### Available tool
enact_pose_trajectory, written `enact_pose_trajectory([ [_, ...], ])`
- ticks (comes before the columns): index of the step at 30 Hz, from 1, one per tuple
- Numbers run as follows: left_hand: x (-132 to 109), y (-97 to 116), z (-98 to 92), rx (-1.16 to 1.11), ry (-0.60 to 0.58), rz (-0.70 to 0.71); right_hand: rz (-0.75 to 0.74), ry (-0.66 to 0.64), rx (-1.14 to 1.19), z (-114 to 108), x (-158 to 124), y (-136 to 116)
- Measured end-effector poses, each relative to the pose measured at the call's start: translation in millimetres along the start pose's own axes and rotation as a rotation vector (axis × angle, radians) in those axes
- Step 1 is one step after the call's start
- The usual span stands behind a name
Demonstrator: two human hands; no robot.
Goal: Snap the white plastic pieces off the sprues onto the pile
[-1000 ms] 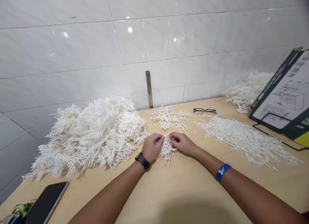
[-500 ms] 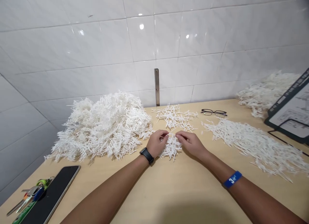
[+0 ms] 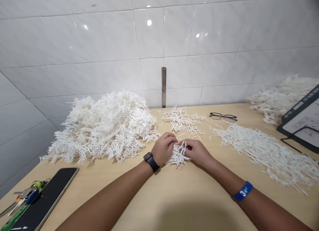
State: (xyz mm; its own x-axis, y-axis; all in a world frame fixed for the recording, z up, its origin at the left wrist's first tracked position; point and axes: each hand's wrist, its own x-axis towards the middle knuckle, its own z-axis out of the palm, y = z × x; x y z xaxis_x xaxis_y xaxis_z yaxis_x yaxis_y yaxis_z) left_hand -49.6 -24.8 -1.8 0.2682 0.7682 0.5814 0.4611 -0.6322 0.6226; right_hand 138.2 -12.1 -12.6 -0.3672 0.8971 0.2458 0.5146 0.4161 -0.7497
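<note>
My left hand (image 3: 163,148), with a black watch on its wrist, has its fingers closed in a pinch on a thin white branched piece (image 3: 183,145). Opposite it, my right hand (image 3: 198,152) pinches the same spread of branches from the right; its fingertips are partly hidden. Just below both hands lies a small heap of white branched pieces (image 3: 178,160). A looser cluster of similar twig-like pieces (image 3: 183,118) lies behind them. To the left rises a large tangled white pile (image 3: 107,128).
Flat-lying white strands (image 3: 259,148) spread across the right of the table (image 3: 149,197). Eyeglasses (image 3: 223,117) lie behind them. Another white pile (image 3: 281,96) and a dark-framed board (image 3: 304,121) stand at far right. A phone (image 3: 47,197) and keys (image 3: 26,196) lie front left.
The fingers of both hands have shifted a little around the branched piece, which now shows more between them. The view has moved slightly. The piles look the same.
</note>
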Motion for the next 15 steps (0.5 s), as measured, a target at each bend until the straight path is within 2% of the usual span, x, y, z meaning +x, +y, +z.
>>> enact_pose_trajectory([
  [4, -0.3, -1.6, 0.3, 0.004, -0.012, -0.011, -0.025, 0.045, 0.011, -1.7, 0.1, -4.0],
  [7, -1.0, -0.3, -0.4, 0.013, -0.083, -0.061, -0.008, 0.05, 0.09, -2.3, -0.8, -6.0],
  [10, -1.0, 2.1, -1.0, 0.025, -0.189, -0.091, -0.002, 0.025, 0.164, -1.4, -2.0, -6.8],
  [15, 0.8, 0.8, 0.3, -0.018, -0.248, -0.116, 0.033, -0.036, 0.325, 3.6, -2.6, -4.3],
])
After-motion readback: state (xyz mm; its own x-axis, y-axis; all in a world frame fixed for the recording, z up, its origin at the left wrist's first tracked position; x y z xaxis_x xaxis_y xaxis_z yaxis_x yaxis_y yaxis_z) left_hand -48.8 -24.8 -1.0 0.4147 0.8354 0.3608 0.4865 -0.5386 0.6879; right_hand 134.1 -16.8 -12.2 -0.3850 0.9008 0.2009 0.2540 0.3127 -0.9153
